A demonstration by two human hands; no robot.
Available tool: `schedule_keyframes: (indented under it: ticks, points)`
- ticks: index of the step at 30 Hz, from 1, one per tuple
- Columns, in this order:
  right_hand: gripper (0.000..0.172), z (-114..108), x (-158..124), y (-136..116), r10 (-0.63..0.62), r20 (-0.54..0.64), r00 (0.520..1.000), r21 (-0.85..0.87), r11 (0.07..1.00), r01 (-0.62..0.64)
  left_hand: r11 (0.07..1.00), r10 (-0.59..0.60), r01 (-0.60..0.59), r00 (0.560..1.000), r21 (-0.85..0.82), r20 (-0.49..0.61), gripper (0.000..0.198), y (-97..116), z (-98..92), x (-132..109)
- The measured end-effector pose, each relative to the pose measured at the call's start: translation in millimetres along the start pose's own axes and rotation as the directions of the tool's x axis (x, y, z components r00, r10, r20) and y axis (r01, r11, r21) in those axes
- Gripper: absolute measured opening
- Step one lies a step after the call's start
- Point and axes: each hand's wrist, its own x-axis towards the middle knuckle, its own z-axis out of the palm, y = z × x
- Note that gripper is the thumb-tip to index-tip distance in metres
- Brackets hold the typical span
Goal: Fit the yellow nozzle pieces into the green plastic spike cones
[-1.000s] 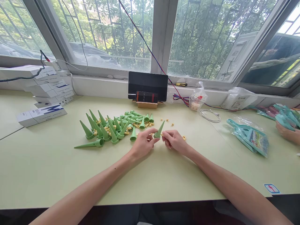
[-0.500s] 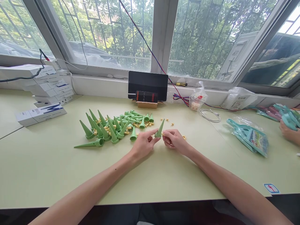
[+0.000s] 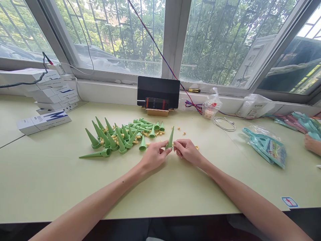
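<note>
My left hand (image 3: 155, 154) grips a green plastic watering spike (image 3: 170, 139) near its wide base, point up. Beside it, my right hand (image 3: 187, 151) has thumb and forefinger pinched on a small yellow plastic piece (image 3: 173, 145) at the spike's lower right side. The fingers mostly hide that piece, so I cannot tell how far it sits in the spike. Left of my hands lies a pile of green spikes (image 3: 122, 146), some standing, some lying, with small yellow parts (image 3: 114, 137) among them. One more spike (image 3: 96, 153) lies flat at the near left.
A phone (image 3: 157, 103) leans before a dark tablet (image 3: 158, 89) at the back. Several white boxes (image 3: 45, 121) are stacked at left. On the right are a coiled white cable (image 3: 224, 124), a bagged teal dustpan (image 3: 265, 145) and another person's hand (image 3: 312, 144).
The spike in my left hand has turned more upright and shifted slightly left. My right hand stays against its side. The other person's hand at the far right has moved slightly right.
</note>
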Motion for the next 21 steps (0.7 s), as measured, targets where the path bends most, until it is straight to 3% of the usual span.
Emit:
schedule_keyframes:
  ticks: [6,17,21]
  points:
    - [0.037,-3.1,0.8,3.5,-0.084,-0.011,0.996,-0.216,0.973,0.08,0.997,-0.073,0.075,0.996,-0.034,0.046,0.031,3.3,-3.4,1.8]
    - [0.037,-4.7,0.1,3.4,-0.22,0.01,0.975,-0.427,0.881,0.203,0.951,-0.236,0.255,0.964,-0.175,0.123,0.033,4.9,-6.1,1.8]
    - [0.037,-4.0,0.4,4.1,-0.235,0.011,0.972,-0.434,0.875,0.217,0.958,-0.208,0.225,0.972,-0.175,0.113,0.034,3.6,-5.9,1.7]
